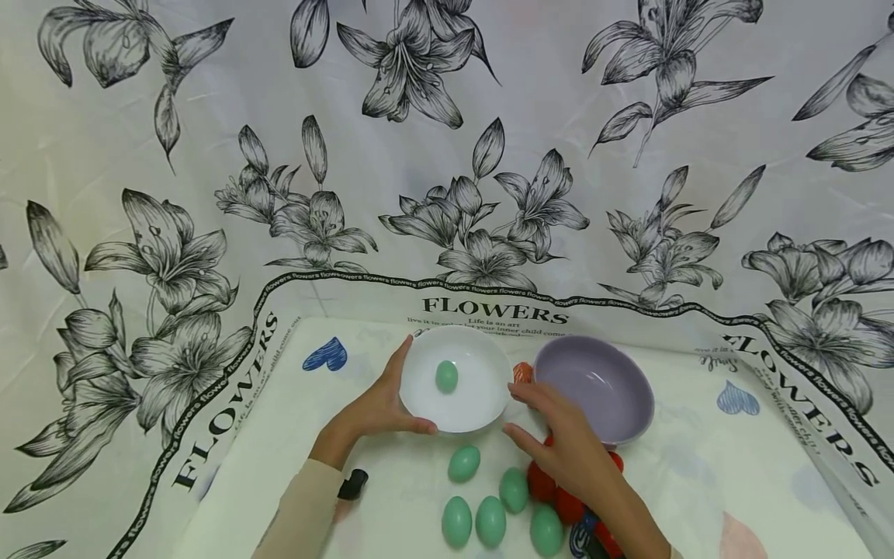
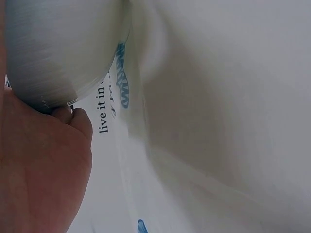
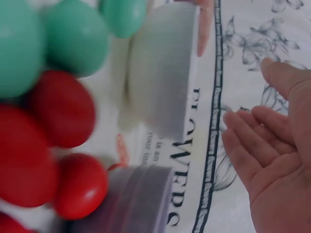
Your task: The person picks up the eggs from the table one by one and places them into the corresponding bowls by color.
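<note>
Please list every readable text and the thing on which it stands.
"FLOWERS", three times, on the cloth.
"flowers", repeated, on its black band.
"Life is an art", on the cloth.
"live it in" and "your inner child come", on the cloth.
"Smile", on the cloth.
Remaining small script: too blurred or hidden.

Homelike spot, looked like a cloth-covered tabletop; which room couldn't be told. Flower-print cloth spread across the far, left and right sides, black line-drawn lilies on pale fabric. Black band with tiny repeated words ran through it, big FLOWERS lettering beside the band. White surface on the near side had blue hearts left and right. Household-type white bowl and purple bowl fit home too.
</note>
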### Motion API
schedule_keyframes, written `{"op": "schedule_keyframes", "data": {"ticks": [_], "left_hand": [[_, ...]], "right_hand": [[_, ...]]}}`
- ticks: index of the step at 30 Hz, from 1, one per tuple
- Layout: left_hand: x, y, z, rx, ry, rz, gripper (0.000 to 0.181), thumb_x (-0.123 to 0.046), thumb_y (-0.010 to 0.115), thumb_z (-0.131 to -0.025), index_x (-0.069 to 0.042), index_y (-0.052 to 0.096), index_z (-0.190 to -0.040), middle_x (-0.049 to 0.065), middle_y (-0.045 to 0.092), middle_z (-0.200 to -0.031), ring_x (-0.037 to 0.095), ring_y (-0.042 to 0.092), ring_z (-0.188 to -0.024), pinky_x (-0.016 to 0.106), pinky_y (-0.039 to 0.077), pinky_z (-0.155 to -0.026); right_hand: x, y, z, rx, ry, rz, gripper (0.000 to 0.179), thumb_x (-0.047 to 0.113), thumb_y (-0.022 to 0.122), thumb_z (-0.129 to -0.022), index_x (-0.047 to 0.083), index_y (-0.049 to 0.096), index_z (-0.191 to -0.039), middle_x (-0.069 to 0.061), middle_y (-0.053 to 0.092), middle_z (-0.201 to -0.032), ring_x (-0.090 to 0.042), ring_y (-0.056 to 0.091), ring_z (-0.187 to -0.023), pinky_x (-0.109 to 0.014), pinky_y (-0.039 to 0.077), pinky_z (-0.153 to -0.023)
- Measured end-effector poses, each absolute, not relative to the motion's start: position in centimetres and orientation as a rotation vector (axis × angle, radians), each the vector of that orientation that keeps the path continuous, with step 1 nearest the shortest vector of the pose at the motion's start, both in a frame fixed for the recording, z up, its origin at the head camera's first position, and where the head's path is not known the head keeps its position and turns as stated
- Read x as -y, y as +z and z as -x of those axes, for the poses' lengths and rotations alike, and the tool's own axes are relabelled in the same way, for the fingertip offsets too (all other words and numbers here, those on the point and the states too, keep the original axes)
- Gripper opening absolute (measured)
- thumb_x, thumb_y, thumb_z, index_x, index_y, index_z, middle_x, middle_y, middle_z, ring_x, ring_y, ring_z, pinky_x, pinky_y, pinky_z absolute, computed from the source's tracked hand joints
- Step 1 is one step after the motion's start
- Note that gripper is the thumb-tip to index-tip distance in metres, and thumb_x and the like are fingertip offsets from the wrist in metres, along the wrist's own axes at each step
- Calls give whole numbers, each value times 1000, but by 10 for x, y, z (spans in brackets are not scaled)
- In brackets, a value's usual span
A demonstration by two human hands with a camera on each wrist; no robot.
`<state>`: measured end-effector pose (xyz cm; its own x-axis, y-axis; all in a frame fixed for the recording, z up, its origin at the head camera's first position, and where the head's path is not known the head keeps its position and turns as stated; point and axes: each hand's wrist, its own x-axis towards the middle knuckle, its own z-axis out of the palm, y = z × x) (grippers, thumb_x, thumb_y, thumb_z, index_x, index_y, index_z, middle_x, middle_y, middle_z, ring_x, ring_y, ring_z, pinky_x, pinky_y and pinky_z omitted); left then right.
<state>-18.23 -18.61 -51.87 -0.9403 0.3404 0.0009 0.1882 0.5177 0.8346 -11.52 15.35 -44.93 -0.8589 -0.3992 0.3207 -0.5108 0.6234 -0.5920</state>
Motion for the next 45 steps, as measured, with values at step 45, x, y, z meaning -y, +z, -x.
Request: {"op": "schedule_keyframes", "data": {"ticks": [45], "left_hand": [[188,-522,183,-2598,1373,-461,158,-55,102,-60,-41,-13,-167,1,2,-178,37,18,-161,64,26,-123]], "right_hand": [[-158,-498,76,3265,650,-952,67,43,86,-88,15,64,-145,1,62,-142,-21,63,-126,-44,57,-102]]}}
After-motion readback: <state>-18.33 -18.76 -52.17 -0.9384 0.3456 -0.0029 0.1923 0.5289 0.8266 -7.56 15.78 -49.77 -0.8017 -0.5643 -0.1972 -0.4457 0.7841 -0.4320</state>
